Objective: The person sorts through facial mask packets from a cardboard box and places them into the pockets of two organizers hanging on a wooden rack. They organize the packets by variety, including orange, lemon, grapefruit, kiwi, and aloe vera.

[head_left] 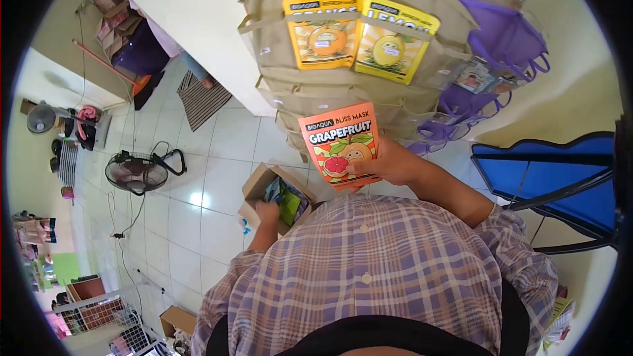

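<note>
My right hand [389, 160] holds up an orange-red grapefruit mask packet [336, 148], its thumb across the front near the lower right. Low on the left, my left hand [266, 213] reaches into an open cardboard box [256, 186] that holds green and blue packets [290, 206]; its fingers are partly hidden there. Above the grapefruit packet hangs a beige pocket organizer [395, 102]. An orange mask packet [323, 39] and a yellow lemon mask packet [395, 43] stand side by side in its upper pockets.
A purple organizer [504, 29] hangs at the upper right. Blue panels with black legs [547, 178] stand at the right. On the tiled floor at left are a black fan [136, 173] and its cable. Another cardboard box [178, 320] sits at the lower left.
</note>
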Demonstrator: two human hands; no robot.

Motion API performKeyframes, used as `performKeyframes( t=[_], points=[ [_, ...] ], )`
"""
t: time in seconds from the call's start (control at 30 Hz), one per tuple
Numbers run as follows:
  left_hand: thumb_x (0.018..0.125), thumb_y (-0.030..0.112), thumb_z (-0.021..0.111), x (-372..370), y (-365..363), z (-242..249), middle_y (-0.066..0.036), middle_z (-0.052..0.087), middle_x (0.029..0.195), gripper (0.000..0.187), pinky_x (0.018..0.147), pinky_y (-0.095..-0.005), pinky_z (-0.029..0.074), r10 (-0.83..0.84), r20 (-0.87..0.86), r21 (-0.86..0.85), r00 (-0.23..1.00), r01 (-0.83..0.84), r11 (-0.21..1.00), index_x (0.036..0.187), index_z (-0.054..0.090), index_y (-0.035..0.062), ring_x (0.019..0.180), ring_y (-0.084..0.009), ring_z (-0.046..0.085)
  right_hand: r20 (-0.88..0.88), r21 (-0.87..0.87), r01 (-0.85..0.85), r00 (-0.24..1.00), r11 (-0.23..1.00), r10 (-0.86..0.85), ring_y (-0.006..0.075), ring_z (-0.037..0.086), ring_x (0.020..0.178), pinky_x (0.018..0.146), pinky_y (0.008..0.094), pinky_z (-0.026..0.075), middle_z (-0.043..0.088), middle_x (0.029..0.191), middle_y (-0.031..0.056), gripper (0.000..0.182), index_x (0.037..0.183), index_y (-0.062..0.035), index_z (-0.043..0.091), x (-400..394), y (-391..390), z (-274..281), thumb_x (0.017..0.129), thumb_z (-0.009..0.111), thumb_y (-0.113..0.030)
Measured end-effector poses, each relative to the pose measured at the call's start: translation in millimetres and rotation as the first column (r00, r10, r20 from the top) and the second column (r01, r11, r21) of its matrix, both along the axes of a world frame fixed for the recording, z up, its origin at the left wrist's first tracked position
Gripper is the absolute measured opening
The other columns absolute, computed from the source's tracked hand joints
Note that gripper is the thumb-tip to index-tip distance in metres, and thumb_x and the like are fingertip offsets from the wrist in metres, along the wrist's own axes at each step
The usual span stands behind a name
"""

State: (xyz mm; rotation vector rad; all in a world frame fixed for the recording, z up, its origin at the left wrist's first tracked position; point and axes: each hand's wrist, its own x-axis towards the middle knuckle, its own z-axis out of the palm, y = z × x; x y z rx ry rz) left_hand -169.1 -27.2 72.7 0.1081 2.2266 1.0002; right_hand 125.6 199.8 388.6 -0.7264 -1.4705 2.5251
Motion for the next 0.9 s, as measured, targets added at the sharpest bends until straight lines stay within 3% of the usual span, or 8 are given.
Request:
performKeyframes(
  t=[0.07,0.17,0.23,0.33,0.43,0.7,0.8,0.9],
  points=[
    [0.094,0.036,0.056,7.6,53.4,65.5,-0.014,0.061,0.123,0.05,0.092,-0.0368,0.046,0.003,0.2,0.325,0.98,-0.069,0.943,0.128,0.052,-0.0005,0.109,-0.0269,0.059,-0.029,-0.003,0.014,0.999,1.0,-0.014,0.0257,0.069,0.095,0.073,0.0361,0.062,0.064,0.114,0.0126,0.048,0.128,-0.0035,0.047,-4.0,-1.0,-12.6,0.086,0.07,-0.005],
    [0.1,0.05,0.042,46.2,120.2,199.6,-0.011,0.053,0.134,0.059,0.094,-0.0361,0.043,-0.591,0.268,0.772,0.761,0.198,0.604,0.135,0.045,0.003,0.113,-0.019,0.054,-0.05,0.004,0.055,0.997,0.998,-0.055,0.024,0.069,0.094,0.073,0.036,0.062,0.064,0.114,0.0121,0.045,0.127,-0.0027,0.048,2.9,-2.7,-16.3,0.087,0.069,-0.006],
    [0.101,0.038,0.05,78.9,143.1,270.3,-0.01,0.064,0.116,0.045,0.077,-0.0276,0.048,-0.662,0.23,0.874,0.714,0.147,0.463,0.126,0.056,0.0005,0.096,-0.014,0.06,-0.044,0.007,0.074,0.996,0.997,-0.074,0.0231,0.069,0.094,0.074,0.0357,0.061,0.064,0.114,0.0118,0.043,0.127,-0.0021,0.05,1.6,-3.5,-15.1,0.088,0.068,-0.006],
    [0.102,0.031,0.05,69.5,169.5,289.7,-0.007,0.068,0.103,0.038,0.073,-0.0258,0.049,-0.75,-0.015,0.884,0.661,0.359,0.299,0.118,0.063,-0.0008,0.085,-0.0115,0.061,-0.028,0.071,0.212,0.977,0.975,-0.211,0.0222,0.07,0.083,0.069,0.0331,0.061,0.068,0.106,0.0135,0.034,0.119,0.0003,0.057,-3.9,-3.9,-14.4,0.089,0.068,-0.012],
    [0.1,0.023,0.054,70.2,178.5,309.2,-0.004,0.069,0.092,0.03,0.072,-0.0242,0.049,-0.744,-0.158,0.891,0.649,0.418,0.175,0.112,0.067,-0.0026,0.078,-0.0092,0.061,-0.084,0.096,0.239,0.969,0.966,-0.231,0.0213,0.068,0.093,0.071,0.0333,0.06,0.065,0.113,0.0116,0.036,0.124,-0.0009,0.054,-0.7,0.0,-8.7,0.091,0.064,-0.011],
    [0.098,0.016,0.059,105.3,191.8,321.0,-0.004,0.068,0.093,0.027,0.071,-0.0237,0.049,-0.635,-0.335,0.729,0.696,0.619,0.293,0.115,0.066,-0.0026,0.078,-0.0069,0.058,-0.12,-0.036,0.451,0.884,0.892,-0.452,0.0182,0.067,0.096,0.078,0.033,0.06,0.064,0.114,0.0104,0.033,0.124,-0.0021,0.054,5.1,-3.9,-25.4,0.096,0.059,-0.019],
    [0.098,0.018,0.059,122.0,191.6,320.6,-0.004,0.068,0.091,0.025,0.068,-0.0215,0.048,-0.634,-0.089,0.885,0.769,0.354,0.304,0.112,0.067,-0.0011,0.075,-0.0053,0.057,-0.135,-0.152,0.564,0.802,0.812,-0.582,0.0172,0.066,0.098,0.082,0.0323,0.059,0.064,0.115,0.0098,0.034,0.123,-0.0021,0.054,0.9,-11.0,-14.4,0.098,0.058,-0.024],
    [0.098,0.019,0.059,122.7,186.1,307.1,-0.004,0.068,0.091,0.025,0.067,-0.0204,0.047,-0.641,-0.266,0.707,0.72,0.598,0.378,0.111,0.066,-0.001,0.075,-0.0051,0.057,-0.118,-0.045,0.585,0.802,0.81,-0.586,0.0164,0.066,0.099,0.083,0.0309,0.057,0.064,0.115,0.0094,0.034,0.122,-0.0018,0.054,-0.2,-14.6,-20.5,0.099,0.056,-0.027]
  ],
)
